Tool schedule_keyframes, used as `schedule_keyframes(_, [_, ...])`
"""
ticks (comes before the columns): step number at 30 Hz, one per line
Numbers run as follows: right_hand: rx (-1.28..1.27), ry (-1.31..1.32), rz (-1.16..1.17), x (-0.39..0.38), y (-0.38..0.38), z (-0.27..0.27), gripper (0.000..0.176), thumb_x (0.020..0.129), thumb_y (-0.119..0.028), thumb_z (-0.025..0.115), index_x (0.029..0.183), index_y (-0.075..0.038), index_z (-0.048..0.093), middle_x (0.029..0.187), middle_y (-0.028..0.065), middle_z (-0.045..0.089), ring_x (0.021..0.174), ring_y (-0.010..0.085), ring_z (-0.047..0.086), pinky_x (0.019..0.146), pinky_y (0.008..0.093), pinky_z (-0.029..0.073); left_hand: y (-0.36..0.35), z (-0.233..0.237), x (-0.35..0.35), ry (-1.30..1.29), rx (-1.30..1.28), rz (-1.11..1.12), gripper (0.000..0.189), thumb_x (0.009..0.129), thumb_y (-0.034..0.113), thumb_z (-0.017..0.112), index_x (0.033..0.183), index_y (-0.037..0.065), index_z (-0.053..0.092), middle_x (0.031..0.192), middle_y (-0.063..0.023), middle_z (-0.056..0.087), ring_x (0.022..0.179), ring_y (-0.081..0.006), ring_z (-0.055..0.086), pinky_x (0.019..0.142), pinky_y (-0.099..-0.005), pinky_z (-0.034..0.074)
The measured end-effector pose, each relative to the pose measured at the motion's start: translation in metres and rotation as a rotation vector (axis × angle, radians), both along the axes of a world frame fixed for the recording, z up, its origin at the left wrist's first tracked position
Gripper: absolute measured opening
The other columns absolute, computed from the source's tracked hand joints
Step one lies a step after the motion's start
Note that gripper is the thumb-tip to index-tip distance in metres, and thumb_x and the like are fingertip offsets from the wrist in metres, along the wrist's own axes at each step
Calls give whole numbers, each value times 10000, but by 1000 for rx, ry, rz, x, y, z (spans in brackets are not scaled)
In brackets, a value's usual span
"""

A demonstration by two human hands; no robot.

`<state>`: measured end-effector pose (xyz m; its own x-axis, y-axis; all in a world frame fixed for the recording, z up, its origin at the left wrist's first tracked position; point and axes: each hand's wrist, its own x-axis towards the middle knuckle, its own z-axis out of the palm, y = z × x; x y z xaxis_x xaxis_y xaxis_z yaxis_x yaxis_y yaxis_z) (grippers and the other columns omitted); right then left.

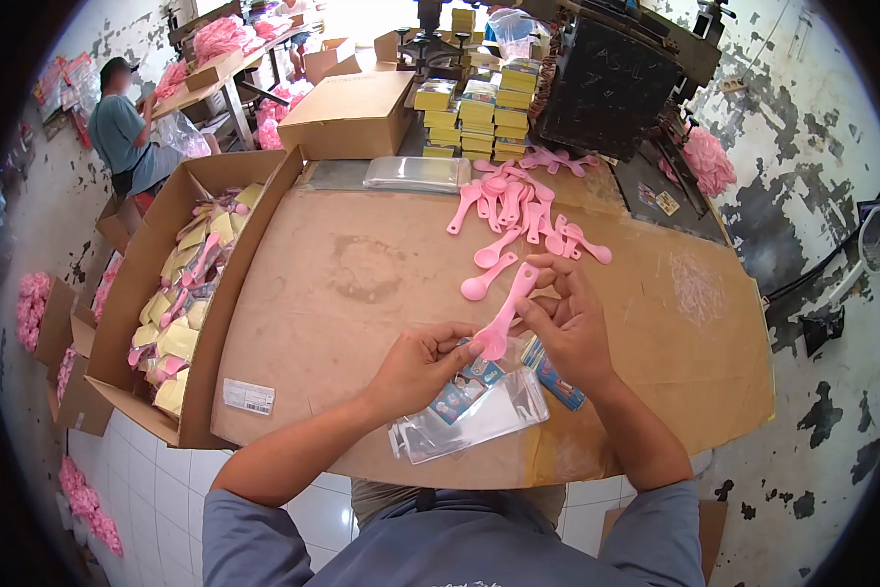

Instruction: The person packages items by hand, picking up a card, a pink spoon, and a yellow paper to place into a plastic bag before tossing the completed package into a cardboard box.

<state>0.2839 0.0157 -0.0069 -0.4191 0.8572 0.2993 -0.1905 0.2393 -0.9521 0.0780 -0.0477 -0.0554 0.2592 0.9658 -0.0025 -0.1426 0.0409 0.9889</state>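
Observation:
A pink plastic spoon is held up between both hands above the cardboard-covered table. My right hand pinches its handle near the holed end, while the fingers of my left hand are closed at the spoon's bowl. Below lie clear plastic sleeves, with a blue printed card at their upper part, partly covered by my left hand. A stack of blue printed cards sits under my right wrist, half hidden. Farther out, a loose pile of pink spoons spreads over the table.
At the left stands an open carton of packed spoons and cards. Behind are a closed cardboard box, a pile of clear sleeves, yellow-edged card stacks and a black machine. Another person sits at the far left.

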Motion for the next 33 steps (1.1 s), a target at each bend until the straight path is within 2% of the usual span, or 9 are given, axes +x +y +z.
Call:
schedule_keyframes(3, [62,27,-22,-3,-1,-8,448,971,71,606,1385,-4,449,1169,83,532,967,168,710,781,310,655,0,10,-2,2,-79,-6,315,1063,151,611,1304,-49,638,1052,-60,754,911,-56,669,775,-228,554])
schedule_keyframes(6, [154,102,-142,3,2,-6,445,975,57,620,1382,-7,449,1213,111,552,1031,183,701,811,299,643,3,-2,-2,-52,-14,9,320,1060,157,616,1305,-48,638,1078,-73,757,926,-62,678,786,-229,560])
schedule_keyframes(9, [132,96,-218,12,10,6,440,976,41,631,1374,-4,451,1181,106,577,1023,187,705,812,306,642,3,1,0,-80,-46,35,308,1059,164,619,1298,-27,651,1009,-51,763,848,-45,669,726,-212,558])
schedule_keyframes(15, [131,39,-218,13,9,7,436,982,30,628,1379,-4,452,1179,107,591,994,178,710,789,305,642,0,12,-7,102,-73,16,326,1047,158,637,1314,-29,641,1036,-66,763,897,-64,684,765,-220,575])
schedule_keyframes(21, [95,50,-188,16,8,9,452,980,35,626,1395,-2,450,1172,96,591,990,164,703,791,298,638,-1,3,3,-53,1,69,296,1048,169,640,1284,-8,671,925,-27,736,793,-32,636,674,-195,527])
schedule_keyframes(24, [129,34,-115,13,7,4,444,980,38,623,1388,-3,454,1154,87,586,996,162,700,787,294,634,3,-1,-5,86,16,35,302,1034,123,652,1294,-32,648,970,-44,742,846,-46,661,707,-202,544])
schedule_keyframes(27, [156,0,-151,15,10,1,440,977,39,627,1381,-3,460,1144,80,580,1006,162,697,782,293,630,3,7,-9,88,-64,-6,313,1036,128,648,1304,-32,635,978,-51,742,855,-43,661,702,-202,547])
schedule_keyframes(30, [142,17,-168,18,12,4,438,976,38,631,1378,-4,463,1158,85,584,1009,165,698,778,291,629,-1,8,2,-35,0,105,313,1053,178,631,1309,-1,643,915,-33,735,785,-17,628,627,-189,507])
schedule_keyframes(33, [136,39,-207,16,11,7,441,979,33,631,1383,-5,460,1163,91,591,1003,169,701,779,292,632,3,-1,0,-10,56,94,315,1052,189,636,1306,4,648,881,-15,737,746,-1,608,600,-183,485])
